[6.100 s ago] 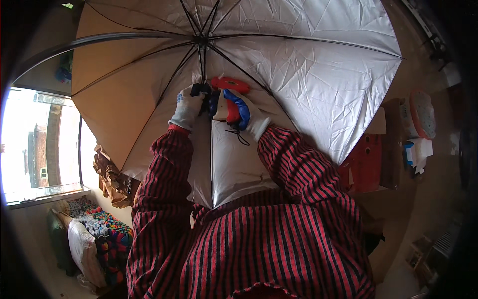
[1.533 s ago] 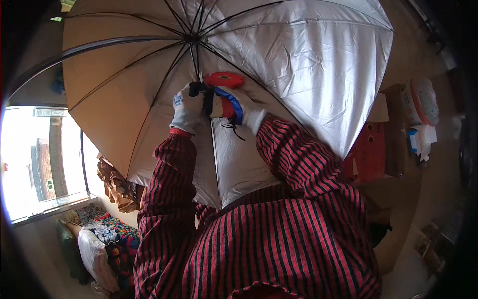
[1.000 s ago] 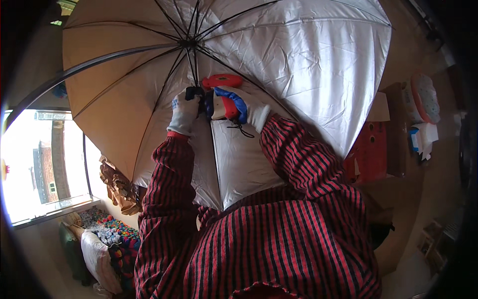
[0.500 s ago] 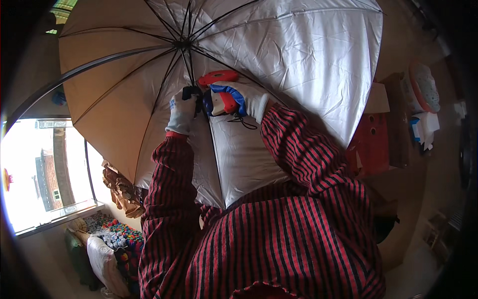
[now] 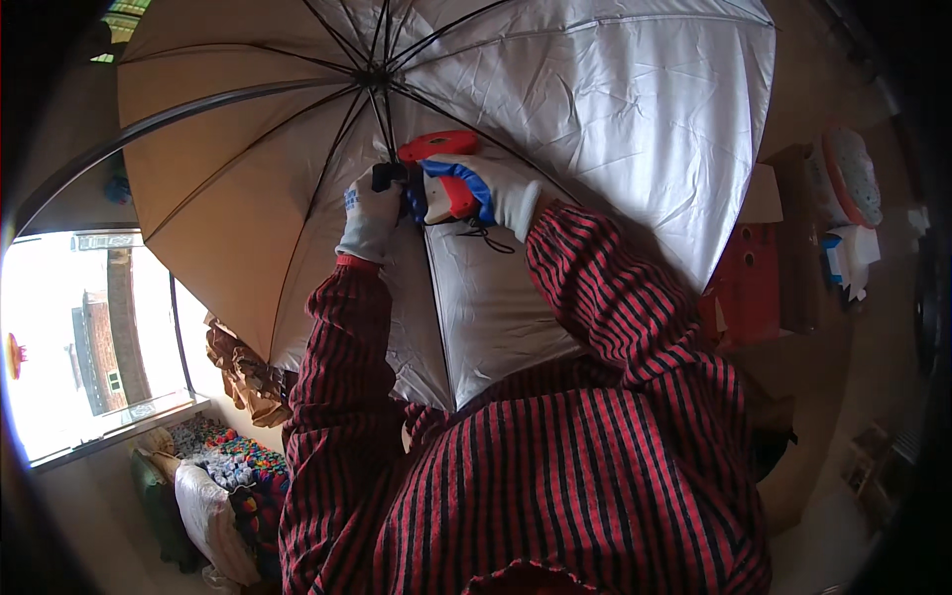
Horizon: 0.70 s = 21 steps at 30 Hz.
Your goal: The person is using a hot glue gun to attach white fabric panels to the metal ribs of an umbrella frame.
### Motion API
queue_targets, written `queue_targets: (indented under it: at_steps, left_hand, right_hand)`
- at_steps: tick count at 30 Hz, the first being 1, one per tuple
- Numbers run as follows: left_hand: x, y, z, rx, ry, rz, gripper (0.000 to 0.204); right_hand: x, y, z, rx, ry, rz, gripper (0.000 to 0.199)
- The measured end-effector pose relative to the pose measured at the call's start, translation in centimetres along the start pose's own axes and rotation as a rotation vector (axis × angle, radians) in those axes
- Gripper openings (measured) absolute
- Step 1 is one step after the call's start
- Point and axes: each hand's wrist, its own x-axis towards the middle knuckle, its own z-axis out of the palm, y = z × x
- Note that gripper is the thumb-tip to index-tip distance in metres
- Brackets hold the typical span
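An open umbrella (image 5: pixel 595 119) with a silvery inner canopy spreads before me, its dark ribs and stretchers meeting at a black hub (image 5: pixel 374 77). My left hand (image 5: pixel 373 213), in a white glove with dark fingertips, is closed on an umbrella rib (image 5: pixel 436 307) below the hub; its fingertips are partly hidden. Gripped in my right hand (image 5: pixel 501 193), in a white and blue glove, is a red and cream hand-held tool (image 5: pixel 436 147) with a dark cord loop. The tool's front end is against the rib beside my left fingers. Its exact kind is unclear.
The curved black shaft (image 5: pixel 188 119) runs off to the left. A bright window (image 5: pixel 79 337) and crumpled brown paper (image 5: pixel 243 377) lie left, above a colourful knitted cover (image 5: pixel 243 461). On the right are a red box (image 5: pixel 744 288) and a red-rimmed basin (image 5: pixel 851 178).
Both hands and the tool stay together at the rib, having shifted only slightly. The hub and canopy appear a little higher and further right.
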Motion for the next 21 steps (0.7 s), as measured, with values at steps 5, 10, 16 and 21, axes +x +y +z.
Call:
queue_targets:
  at_steps: [5,10,16,21]
  left_hand:
    - [-0.2,-0.8,-0.1,-0.095,0.000,-0.096,0.020]
    - [-0.2,-0.5,-0.1,-0.071,-0.014,-0.100,0.017]
    - [-0.8,0.8,-0.5,-0.096,-0.002,-0.098,0.017]
    - [-0.7,-0.5,-0.4,-0.009,0.030,-0.147,0.017]
  right_hand:
    - [-1.7,-0.9,2.3,0.029,0.126,0.064,0.023]
    - [-1.6,-0.9,-0.1,-0.126,0.089,0.040,0.024]
    - [-0.7,-0.8,-1.6,-0.165,0.128,0.081,0.026]
    - [-1.8,-1.3,-0.6,-0.193,0.111,0.040,0.026]
